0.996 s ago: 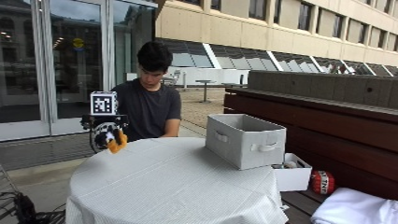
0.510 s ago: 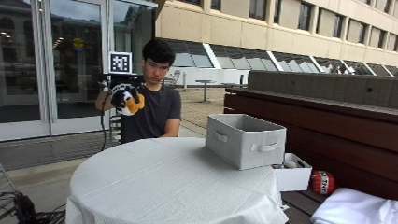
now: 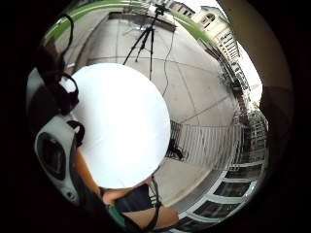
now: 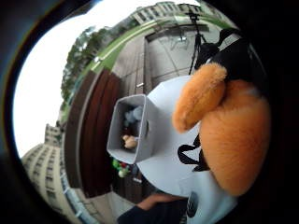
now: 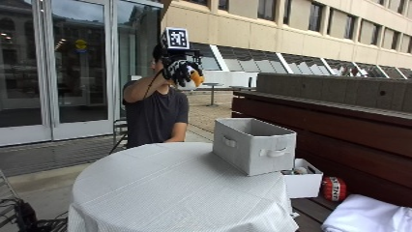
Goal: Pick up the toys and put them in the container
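Observation:
A person behind the round table holds a plush toy [image 5: 192, 78] with orange parts high at head level. The gloved right hand [image 5: 176, 70] grips it, fingers curled round its body. Close to the palm, the toy's orange plush [image 4: 229, 126] fills much of the thumb side view. The grey fabric container [image 5: 255, 144] stands on the table's right part, well below and to the right of the hand. Several toys [image 4: 130, 130] lie inside it, seen from above in the thumb side view.
A white cloth covers the round table [image 5: 161, 188]. A small white box [image 5: 302, 182] and a red object [image 5: 333, 188] sit on the wooden bench at the right, beside a white bundle [image 5: 367, 217]. A tripod [image 3: 146, 36] stands on the pavement beyond the table.
The gloved hand has risen with the toy, from just above the table edge to head height, and moved right toward the container.

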The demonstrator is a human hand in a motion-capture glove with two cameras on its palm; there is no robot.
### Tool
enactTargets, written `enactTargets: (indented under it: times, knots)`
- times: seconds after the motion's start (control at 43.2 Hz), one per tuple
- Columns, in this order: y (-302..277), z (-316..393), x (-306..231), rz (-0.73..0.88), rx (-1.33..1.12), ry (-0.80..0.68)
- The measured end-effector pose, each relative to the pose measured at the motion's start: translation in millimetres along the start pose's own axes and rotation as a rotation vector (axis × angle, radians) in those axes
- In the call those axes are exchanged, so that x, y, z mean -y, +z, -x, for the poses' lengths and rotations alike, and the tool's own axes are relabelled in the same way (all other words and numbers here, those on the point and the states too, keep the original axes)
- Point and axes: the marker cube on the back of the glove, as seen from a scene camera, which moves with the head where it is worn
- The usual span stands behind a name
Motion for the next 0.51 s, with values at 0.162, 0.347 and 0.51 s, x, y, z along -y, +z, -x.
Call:
enactTargets:
  times: [0.162, 0.347, 0.51]
  knots:
    - [-0.7, 57.8, -0.1, 0.003, -0.009, -0.063]
    - [-9.8, 130.9, -10.6, -0.024, -0.016, -0.12]
    - [-19.7, 186.9, -18.3, -0.031, -0.001, -0.185]
